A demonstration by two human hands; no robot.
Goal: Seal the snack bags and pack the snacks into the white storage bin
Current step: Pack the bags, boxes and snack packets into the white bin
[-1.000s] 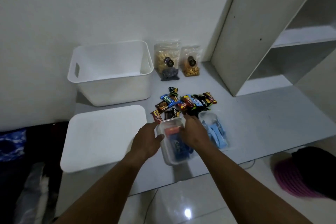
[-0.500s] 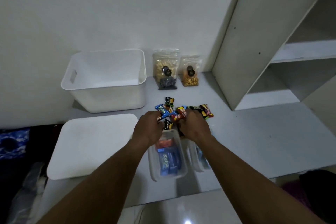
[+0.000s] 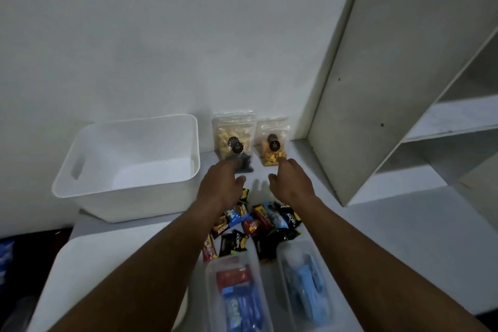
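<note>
Hands stretch toward 2 clear snack bags (image 3: 233, 131) standing against the wall. The left hand (image 3: 221, 184) and right hand (image 3: 291, 183) are both loose-fingered and hold nothing, fingertips at the bags' bases. Just left sits the white storage bin (image 3: 126, 197), with wrapped snacks (image 3: 258, 219) piled under the forearms.

A pile of small snack packets (image 3: 253, 224) lies on the tabletop (image 3: 377, 237). Several black wrappers (image 3: 234, 244) carry the word "Nextar", printed upside down or sideways to the viewer. A blue wrapper (image 3: 232, 215) reads "Kalpa", upside down. The round dark labels (image 3: 235, 144) on two clear snack bags (image 3: 233, 129) are too small to read.
</note>
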